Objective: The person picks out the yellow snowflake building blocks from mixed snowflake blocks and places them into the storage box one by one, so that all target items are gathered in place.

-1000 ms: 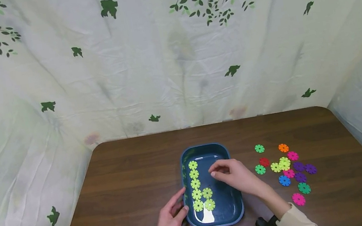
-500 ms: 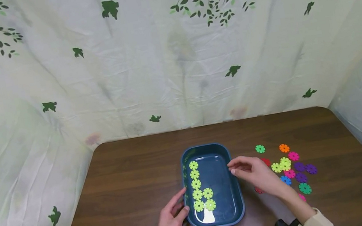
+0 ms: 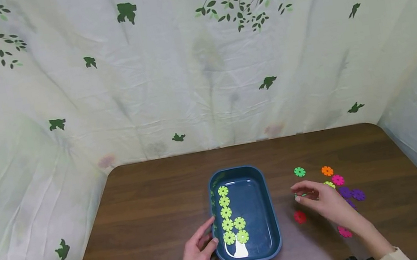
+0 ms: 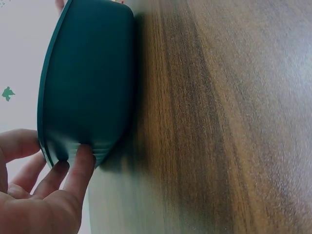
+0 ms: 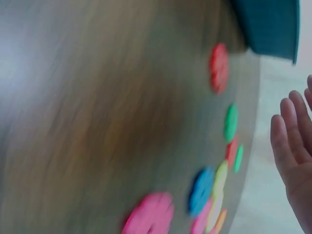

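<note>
A dark blue tray (image 3: 258, 213) stands on the brown table, with several yellow-green flower-shaped discs (image 3: 225, 212) laid in two columns along its left side. My left hand (image 3: 193, 255) holds the tray's left edge. In the left wrist view its lower fingers (image 4: 82, 168) press the outer wall, while another fingertip reaches the rim. Over the loose discs to the right hovers my right hand (image 3: 328, 204), thumb and fingers apart with nothing seen in them. A green disc shows between them on the table. The right wrist view has its fingers (image 5: 282, 141) extended, away from the discs.
Loose flower discs lie right of the tray: a red one (image 3: 299, 217), a green one (image 3: 300, 172), an orange one (image 3: 327, 170), purple ones (image 3: 358, 194) and pink ones (image 3: 345, 231). My right hand covers some others. White cloth (image 3: 201, 81) hangs behind the table (image 3: 154, 202).
My right hand has moved right, from above the tray across its right rim to above the loose discs. The left hand, the tray and the discs inside it have stayed put.
</note>
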Action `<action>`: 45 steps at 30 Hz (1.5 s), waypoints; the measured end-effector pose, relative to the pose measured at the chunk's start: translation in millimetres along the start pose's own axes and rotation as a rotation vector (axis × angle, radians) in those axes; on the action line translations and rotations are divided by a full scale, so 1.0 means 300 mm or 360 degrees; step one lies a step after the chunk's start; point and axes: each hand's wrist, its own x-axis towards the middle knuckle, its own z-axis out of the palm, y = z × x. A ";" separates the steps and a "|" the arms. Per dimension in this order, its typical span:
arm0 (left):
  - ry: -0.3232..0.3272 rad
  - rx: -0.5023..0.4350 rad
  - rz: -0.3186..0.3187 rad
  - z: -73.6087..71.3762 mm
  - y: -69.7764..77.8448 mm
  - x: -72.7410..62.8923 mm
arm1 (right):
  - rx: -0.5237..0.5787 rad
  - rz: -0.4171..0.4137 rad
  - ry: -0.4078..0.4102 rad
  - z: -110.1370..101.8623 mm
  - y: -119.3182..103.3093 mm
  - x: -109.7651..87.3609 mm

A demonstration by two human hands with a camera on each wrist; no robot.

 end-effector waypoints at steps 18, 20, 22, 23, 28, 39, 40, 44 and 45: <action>0.0005 0.0009 0.0027 0.000 -0.002 0.000 | -0.0531 0.0165 0.0129 -0.165 0.156 -0.045; 0.0006 0.0004 0.0024 0.000 -0.002 -0.001 | -0.0539 0.0166 0.0123 -0.167 0.166 -0.044; 0.0004 0.0002 0.0022 0.001 -0.002 -0.001 | -0.0558 0.0159 0.0115 -0.167 0.176 -0.044; 0.0002 0.0002 0.0020 0.002 -0.003 -0.001 | -0.0563 0.0157 0.0109 -0.166 0.181 -0.043; -0.0003 -0.0007 0.0040 0.004 -0.007 -0.001 | -0.0596 0.0142 0.0101 -0.162 0.200 -0.037; 0.0002 -0.0026 0.0073 0.006 -0.007 0.002 | -0.0651 0.0103 0.0109 -0.166 0.202 -0.026; 0.0002 -0.0026 0.0071 0.005 -0.007 0.002 | -0.0650 0.0110 0.0107 -0.167 0.204 -0.027; -0.0001 -0.0031 0.0060 0.004 -0.005 0.001 | -0.0632 0.0147 0.0101 -0.168 0.207 -0.032; -0.0001 -0.0033 0.0057 0.003 -0.004 0.001 | -0.0625 0.0159 0.0100 -0.168 0.208 -0.033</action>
